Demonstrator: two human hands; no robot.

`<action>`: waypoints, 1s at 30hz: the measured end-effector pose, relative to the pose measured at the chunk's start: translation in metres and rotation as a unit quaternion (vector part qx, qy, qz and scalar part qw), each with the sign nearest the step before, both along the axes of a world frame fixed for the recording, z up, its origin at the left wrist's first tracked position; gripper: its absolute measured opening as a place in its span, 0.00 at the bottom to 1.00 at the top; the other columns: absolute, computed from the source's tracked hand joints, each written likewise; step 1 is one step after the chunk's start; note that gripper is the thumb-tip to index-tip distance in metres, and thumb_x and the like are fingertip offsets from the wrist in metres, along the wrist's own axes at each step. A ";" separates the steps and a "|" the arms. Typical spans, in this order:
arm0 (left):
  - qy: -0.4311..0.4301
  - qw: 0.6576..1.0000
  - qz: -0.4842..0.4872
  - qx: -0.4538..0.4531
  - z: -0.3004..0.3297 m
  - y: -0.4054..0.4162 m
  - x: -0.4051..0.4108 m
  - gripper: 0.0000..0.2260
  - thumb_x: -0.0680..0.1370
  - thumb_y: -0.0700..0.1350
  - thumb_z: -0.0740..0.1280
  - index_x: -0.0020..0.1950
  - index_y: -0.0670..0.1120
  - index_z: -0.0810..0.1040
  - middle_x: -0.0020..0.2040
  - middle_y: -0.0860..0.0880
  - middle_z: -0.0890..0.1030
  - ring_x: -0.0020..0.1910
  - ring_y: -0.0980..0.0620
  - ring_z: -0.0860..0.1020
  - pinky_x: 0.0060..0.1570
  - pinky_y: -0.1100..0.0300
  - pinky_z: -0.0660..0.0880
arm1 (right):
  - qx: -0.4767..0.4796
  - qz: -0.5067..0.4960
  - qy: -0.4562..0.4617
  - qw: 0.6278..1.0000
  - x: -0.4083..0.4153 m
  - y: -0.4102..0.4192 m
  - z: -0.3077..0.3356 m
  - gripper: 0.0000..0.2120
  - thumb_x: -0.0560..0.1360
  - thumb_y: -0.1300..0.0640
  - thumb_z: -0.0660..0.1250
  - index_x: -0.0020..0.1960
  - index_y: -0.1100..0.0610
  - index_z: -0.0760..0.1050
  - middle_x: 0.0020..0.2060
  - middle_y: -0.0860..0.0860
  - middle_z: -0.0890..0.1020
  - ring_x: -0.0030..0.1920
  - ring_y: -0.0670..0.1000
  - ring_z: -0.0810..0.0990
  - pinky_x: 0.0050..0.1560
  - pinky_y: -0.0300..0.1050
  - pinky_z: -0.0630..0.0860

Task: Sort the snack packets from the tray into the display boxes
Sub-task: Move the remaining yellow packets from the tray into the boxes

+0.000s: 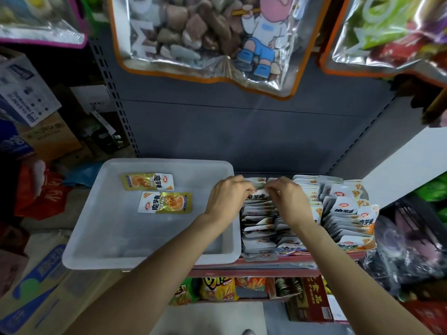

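STEP: seating packet [257,195] in left display box [260,228] | HANDS: left hand [226,198] and right hand [287,199] both pinching it | NEXT: fetch yellow packets [165,202] from tray [101,238], frame left

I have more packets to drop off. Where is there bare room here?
The white tray is bare in front of its two yellow packets and along its right wall. The display boxes are packed tight, with both hands at their far end.

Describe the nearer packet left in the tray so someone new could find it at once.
Start at the white plastic tray on the shelf's left side. Two gold packets lie flat inside, far from both hands. The nearer packet sits right of and below the far packet, and its white end points left, where the other's points right.
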State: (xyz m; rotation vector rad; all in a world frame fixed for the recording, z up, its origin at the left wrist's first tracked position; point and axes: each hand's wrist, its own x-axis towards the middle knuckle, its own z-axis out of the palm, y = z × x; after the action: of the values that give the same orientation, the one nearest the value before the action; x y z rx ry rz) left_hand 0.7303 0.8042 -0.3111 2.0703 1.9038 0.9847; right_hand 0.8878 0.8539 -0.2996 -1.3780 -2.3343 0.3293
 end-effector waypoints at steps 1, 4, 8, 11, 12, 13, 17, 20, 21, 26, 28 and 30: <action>0.014 0.999 0.002 -0.032 -0.005 0.003 0.000 0.07 0.75 0.40 0.68 0.49 0.46 0.84 0.45 0.45 0.81 0.46 0.44 0.78 0.44 0.51 0.76 | -0.019 0.000 -0.041 0.999 -0.001 0.001 -0.002 0.08 0.76 0.60 0.65 0.50 0.57 0.82 0.48 0.56 0.81 0.49 0.59 0.79 0.45 0.49 0.76; 0.033 0.995 0.014 -0.098 -0.011 0.006 -0.002 0.08 0.78 0.44 0.65 0.54 0.47 0.83 0.49 0.46 0.80 0.51 0.47 0.76 0.50 0.54 0.73 | -0.016 0.003 -0.082 0.997 -0.009 -0.001 -0.003 0.09 0.76 0.60 0.65 0.53 0.58 0.82 0.52 0.57 0.79 0.54 0.58 0.75 0.50 0.48 0.74; -0.127 0.988 0.051 -0.076 -0.018 -0.012 -0.025 0.09 0.74 0.43 0.71 0.54 0.45 0.80 0.49 0.48 0.81 0.48 0.52 0.78 0.48 0.58 0.75 | 0.067 0.053 -0.049 0.995 -0.035 -0.018 -0.001 0.07 0.69 0.65 0.71 0.46 0.60 0.81 0.45 0.57 0.79 0.44 0.59 0.76 0.40 0.49 0.77; -0.187 0.967 0.124 -0.119 -0.041 -0.032 -0.063 0.06 0.74 0.38 0.69 0.50 0.43 0.80 0.47 0.50 0.82 0.43 0.54 0.78 0.41 0.67 0.71 | 0.075 0.116 -0.093 0.986 -0.064 -0.035 -0.007 0.10 0.64 0.65 0.73 0.45 0.60 0.81 0.45 0.57 0.79 0.43 0.60 0.78 0.36 0.48 0.78; -0.197 0.958 0.152 -0.141 -0.050 -0.039 -0.078 0.06 0.75 0.36 0.67 0.49 0.42 0.81 0.46 0.50 0.82 0.44 0.53 0.79 0.40 0.68 0.70 | 0.055 0.138 -0.111 0.983 -0.077 -0.041 -0.010 0.11 0.66 0.64 0.72 0.49 0.60 0.80 0.49 0.57 0.79 0.47 0.60 0.78 0.39 0.50 0.79; -0.214 0.946 0.180 -0.165 -0.058 -0.046 -0.092 0.07 0.75 0.35 0.66 0.49 0.41 0.81 0.47 0.49 0.82 0.46 0.50 0.80 0.40 0.67 0.70 | 0.024 0.157 -0.130 0.979 -0.091 -0.046 -0.014 0.13 0.70 0.63 0.69 0.54 0.60 0.79 0.54 0.56 0.77 0.52 0.60 0.77 0.46 0.52 0.78; -0.229 0.905 0.258 -0.250 -0.080 -0.068 -0.142 0.09 0.77 0.38 0.65 0.55 0.37 0.80 0.56 0.42 0.80 0.57 0.44 0.77 0.52 0.58 0.71 | -0.117 0.194 -0.222 0.948 -0.146 -0.058 -0.038 0.20 0.78 0.57 0.57 0.70 0.59 0.64 0.69 0.55 0.65 0.67 0.56 0.66 0.64 0.51 0.68; -0.243 0.871 0.314 -0.291 -0.087 -0.078 -0.170 0.13 0.79 0.43 0.62 0.51 0.33 0.80 0.54 0.35 0.80 0.53 0.38 0.78 0.49 0.51 0.72 | -0.217 0.199 -0.246 0.924 -0.184 -0.058 -0.068 0.28 0.78 0.56 0.59 0.75 0.56 0.54 0.72 0.55 0.60 0.70 0.56 0.63 0.66 0.52 0.68; -0.260 0.854 0.329 -0.306 -0.089 -0.080 -0.177 0.15 0.80 0.44 0.62 0.49 0.32 0.79 0.51 0.33 0.80 0.51 0.37 0.79 0.47 0.49 0.73 | -0.243 0.199 -0.253 0.915 -0.194 -0.056 -0.078 0.30 0.77 0.55 0.60 0.76 0.54 0.52 0.74 0.53 0.56 0.72 0.55 0.61 0.67 0.52 0.67; -0.521 0.699 0.396 -0.290 -0.093 -0.083 -0.190 0.10 0.78 0.43 0.66 0.40 0.39 0.72 0.32 0.39 0.72 0.29 0.45 0.72 0.35 0.55 0.69 | -0.289 0.203 -0.315 0.881 -0.222 -0.056 -0.097 0.35 0.78 0.53 0.61 0.77 0.53 0.45 0.77 0.48 0.43 0.75 0.56 0.55 0.70 0.52 0.62; -0.598 0.641 0.396 -0.273 -0.095 -0.080 -0.192 0.09 0.78 0.40 0.64 0.39 0.42 0.69 0.30 0.44 0.66 0.27 0.50 0.65 0.27 0.61 0.67 | -0.288 0.199 -0.335 0.875 -0.224 -0.067 -0.095 0.32 0.78 0.55 0.60 0.77 0.52 0.48 0.77 0.50 0.42 0.71 0.59 0.63 0.66 0.51 0.65; -0.638 0.610 0.393 -0.258 -0.097 -0.075 -0.193 0.09 0.79 0.39 0.63 0.39 0.43 0.69 0.31 0.45 0.66 0.28 0.51 0.65 0.22 0.66 0.66 | -0.275 0.199 -0.347 0.874 -0.222 -0.077 -0.091 0.28 0.78 0.58 0.57 0.76 0.55 0.52 0.77 0.51 0.46 0.67 0.59 0.69 0.62 0.49 0.68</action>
State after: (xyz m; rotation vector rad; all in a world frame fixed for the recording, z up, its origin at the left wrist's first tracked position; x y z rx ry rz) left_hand 0.5371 0.7292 -0.4085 -0.1431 1.6757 1.2300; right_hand 0.6658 0.7768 -0.3905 -1.3887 -3.3315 0.7769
